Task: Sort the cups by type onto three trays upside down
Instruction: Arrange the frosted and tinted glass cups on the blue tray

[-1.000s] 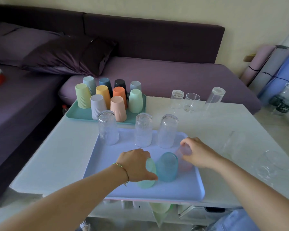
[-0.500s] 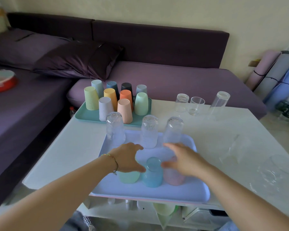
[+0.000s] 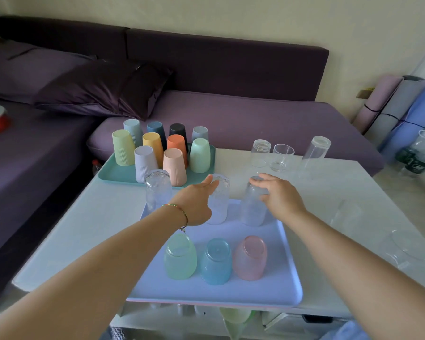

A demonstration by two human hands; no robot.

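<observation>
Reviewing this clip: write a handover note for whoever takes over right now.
Left hand: open, extended toward the middle textured glass.
Right hand: on the right textured glass; grip unclear.
Done: ribbed cups inverted on the teal tray; textured glasses and tinted cups inverted on the lavender tray.
Left: plain clear glasses stand loose on the table; no third tray in view.

Far tray behind and left of near tray; loose glasses to the right.
</observation>
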